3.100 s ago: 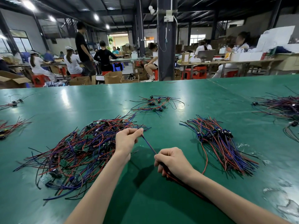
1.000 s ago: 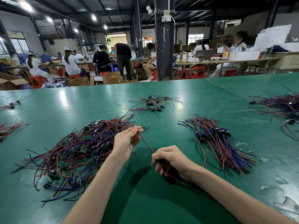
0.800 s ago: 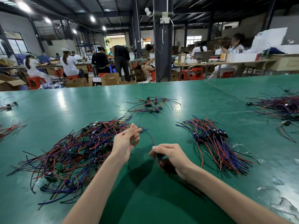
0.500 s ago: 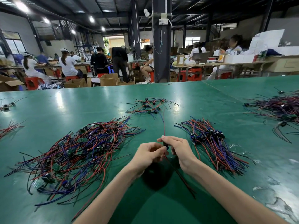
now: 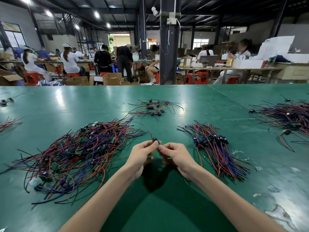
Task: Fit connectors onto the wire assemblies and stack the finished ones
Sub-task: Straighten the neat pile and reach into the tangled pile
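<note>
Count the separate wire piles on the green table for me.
6: tangled pile near left, neat stack near right, small pile far centre, dark pile far right, red wires and a tiny cluster at the left edge. More may lie off-frame.

— What lies on the green table (image 5: 209, 101)?
— Left of centre, a tangled heap (image 5: 80, 153) of red and blue wires with small green boards in it.
— And right of centre?
— A tidier bundle (image 5: 215, 148), wires fanning toward the lower right, dark connectors across its upper part. Above centre lies a small scatter (image 5: 153, 108); at the right edge a dark purple pile (image 5: 287, 116); at the left edge a few red wires (image 5: 7, 123).
</note>
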{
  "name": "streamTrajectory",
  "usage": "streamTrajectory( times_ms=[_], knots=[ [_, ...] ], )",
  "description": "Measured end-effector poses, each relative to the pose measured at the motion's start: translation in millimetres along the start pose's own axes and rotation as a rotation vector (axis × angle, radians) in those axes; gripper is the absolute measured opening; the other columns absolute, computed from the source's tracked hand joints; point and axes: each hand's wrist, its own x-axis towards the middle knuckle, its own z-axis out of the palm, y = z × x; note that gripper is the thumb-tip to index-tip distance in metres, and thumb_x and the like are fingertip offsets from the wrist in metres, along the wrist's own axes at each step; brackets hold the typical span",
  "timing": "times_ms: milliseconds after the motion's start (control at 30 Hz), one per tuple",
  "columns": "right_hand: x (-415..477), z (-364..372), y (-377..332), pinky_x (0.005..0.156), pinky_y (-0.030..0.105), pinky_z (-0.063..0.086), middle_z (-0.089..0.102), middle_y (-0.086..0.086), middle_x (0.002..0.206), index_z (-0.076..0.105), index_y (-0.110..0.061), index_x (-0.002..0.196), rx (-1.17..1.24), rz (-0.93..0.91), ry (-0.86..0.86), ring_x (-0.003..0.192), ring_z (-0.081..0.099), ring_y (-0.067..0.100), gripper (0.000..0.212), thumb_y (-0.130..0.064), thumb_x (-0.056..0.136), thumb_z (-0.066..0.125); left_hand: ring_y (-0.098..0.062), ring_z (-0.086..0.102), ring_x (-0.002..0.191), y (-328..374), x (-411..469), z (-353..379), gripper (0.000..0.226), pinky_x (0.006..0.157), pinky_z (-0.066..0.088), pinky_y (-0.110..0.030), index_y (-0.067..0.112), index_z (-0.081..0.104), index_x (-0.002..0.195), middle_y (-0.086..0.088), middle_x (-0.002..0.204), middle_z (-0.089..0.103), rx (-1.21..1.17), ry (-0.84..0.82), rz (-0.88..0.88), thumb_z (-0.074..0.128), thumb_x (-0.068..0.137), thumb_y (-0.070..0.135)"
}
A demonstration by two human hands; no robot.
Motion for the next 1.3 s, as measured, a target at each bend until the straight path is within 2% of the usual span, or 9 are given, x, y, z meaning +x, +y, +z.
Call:
streamTrajectory(
  times_ms=[233, 367, 533, 667, 833, 1000, 1100, 1200, 1300],
  knots=[
    [2, -3, 4, 0.046, 0.018, 0.045, 0.057, 0.004, 0.061, 0.063, -0.001, 0.082, -0.085, -0.001, -0.087, 0.044, 0.048, 0.004, 0.01, -0.003, 0.09, 0.059, -0.009, 0.046, 0.065, 0, 2, -2, 0.013, 0.063, 0.038, -0.022, 0.012, 0.07, 0.09, -0.005, 0.077, 0.052, -0.057, 0.004, -0.032, 0.06, 0.091, 0.019],
    [3, -1, 6, 0.046, 0.016, 0.044, 0.058, 0.0, 0.059, 0.065, -0.009, 0.076, -0.146, -0.048, -0.081, 0.045, 0.049, 0.002, 0.019, -0.002, 0.092, 0.057, -0.011, 0.051, 0.072, -1, 3, -2, 0.013, 0.064, 0.039, -0.021, 0.009, 0.068, 0.092, -0.011, 0.089, 0.056, -0.021, -0.023, -0.035, 0.062, 0.09, 0.021],
    [2, -1, 7, 0.043, 0.013, 0.039, 0.062, -0.008, 0.051, 0.063, -0.015, 0.068, -0.284, -0.167, -0.01, 0.04, 0.052, -0.001, 0.027, -0.004, 0.091, 0.058, -0.005, 0.053, 0.06, -4, 3, -1, 0.011, 0.057, 0.043, -0.014, 0.006, 0.068, 0.089, -0.001, 0.069, 0.062, 0.019, -0.073, -0.047, 0.068, 0.085, 0.016],
    [2, -1, 11, 0.051, 0.024, 0.046, 0.061, -0.004, 0.06, 0.064, -0.021, 0.069, -0.424, -0.195, 0.04, 0.044, 0.054, 0.007, 0.021, -0.01, 0.088, 0.063, -0.004, 0.055, 0.059, -4, 5, -5, 0.005, 0.052, 0.042, -0.012, 0.008, 0.07, 0.081, 0.002, 0.065, 0.065, -0.007, 0.0, -0.073, 0.071, 0.081, 0.013],
    [2, 2, 9, 0.052, 0.02, 0.048, 0.057, 0.003, 0.068, 0.065, -0.012, 0.081, -0.341, -0.141, -0.054, 0.056, 0.052, 0.007, 0.012, -0.002, 0.088, 0.063, -0.001, 0.06, 0.055, -3, 8, -8, 0.004, 0.052, 0.045, -0.013, 0.007, 0.07, 0.079, 0.002, 0.066, 0.07, -0.079, 0.051, -0.096, 0.071, 0.081, 0.01],
    [-1, 1, 3, 0.047, 0.016, 0.047, 0.061, -0.001, 0.058, 0.062, -0.005, 0.076, -0.046, 0.013, -0.099, 0.046, 0.051, 0.002, 0.018, 0.001, 0.092, 0.056, -0.007, 0.059, 0.055, -2, 6, -4, 0.009, 0.061, 0.047, -0.018, 0.004, 0.069, 0.077, -0.002, 0.065, 0.068, -0.218, -0.009, -0.083, 0.068, 0.074, 0.013],
    [-1, 4, 3, 0.048, 0.017, 0.048, 0.061, -0.001, 0.056, 0.06, -0.002, 0.074, 0.129, 0.064, -0.122, 0.044, 0.05, 0.004, 0.02, 0.002, 0.092, 0.054, -0.01, 0.055, 0.048, -2, 7, -2, 0.012, 0.054, 0.051, -0.02, -0.001, 0.064, 0.081, -0.004, 0.062, 0.066, -0.33, -0.032, -0.095, 0.065, 0.077, 0.011],
    [-2, 5, 2, 0.052, 0.018, 0.049, 0.062, -0.003, 0.057, 0.061, -0.004, 0.074, 0.066, 0.006, -0.134, 0.047, 0.051, 0.005, 0.019, 0.0, 0.091, 0.055, -0.011, 0.053, 0.047, -2, 8, -2, 0.017, 0.051, 0.051, -0.021, 0.0, 0.066, 0.078, -0.004, 0.062, 0.065, -0.353, -0.026, -0.1, 0.068, 0.069, 0.015],
    [-3, 6, 3, 0.054, 0.018, 0.049, 0.062, 0.0, 0.061, 0.062, -0.007, 0.075, -0.02, -0.047, -0.134, 0.049, 0.052, 0.005, 0.018, 0.0, 0.091, 0.057, -0.011, 0.053, 0.047, 0, 10, -4, 0.011, 0.049, 0.049, -0.02, 0.007, 0.072, 0.063, -0.005, 0.061, 0.063, -0.333, 0.009, -0.083, 0.07, 0.064, 0.018]
  ],
)
